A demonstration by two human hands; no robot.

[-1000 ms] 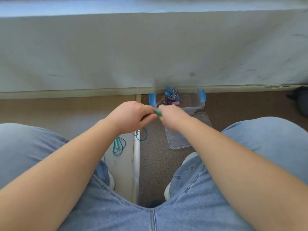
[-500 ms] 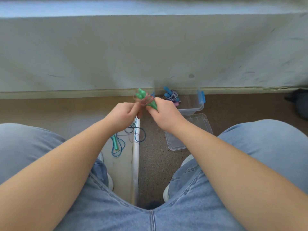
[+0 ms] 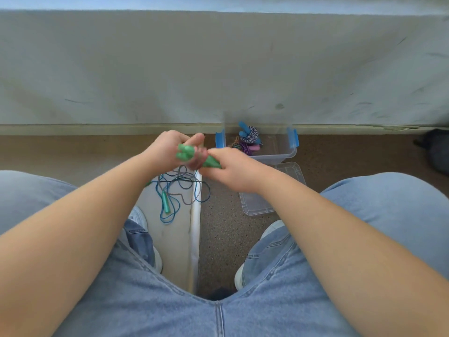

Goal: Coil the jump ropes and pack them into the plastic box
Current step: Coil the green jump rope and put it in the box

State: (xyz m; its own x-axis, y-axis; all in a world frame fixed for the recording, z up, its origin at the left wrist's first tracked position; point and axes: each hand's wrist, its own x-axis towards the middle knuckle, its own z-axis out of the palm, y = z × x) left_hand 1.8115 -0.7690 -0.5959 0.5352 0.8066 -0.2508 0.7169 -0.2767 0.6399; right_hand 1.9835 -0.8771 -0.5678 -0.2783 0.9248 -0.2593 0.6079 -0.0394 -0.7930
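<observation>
Both hands meet above the floor on a jump rope with green handles point(image 3: 185, 153). My left hand point(image 3: 167, 148) holds the handle ends, and my right hand point(image 3: 233, 170) grips the other end of the handles, where pinkish rope turns are wound round them. A second rope with a blue cord and teal handle point(image 3: 166, 203) lies loose on the floor below my hands. The clear plastic box point(image 3: 279, 152) with blue clips stands by the wall and holds coiled ropes point(image 3: 247, 137).
The box's clear lid point(image 3: 257, 203) lies on the brown floor in front of it. A white strip point(image 3: 195, 227) divides the pale floor panel from the brown one. My knees and white shoes frame the space; a dark object point(image 3: 435, 152) sits far right.
My hands have risen and moved left with the green handles. The loose blue rope on the floor beneath them has come into view.
</observation>
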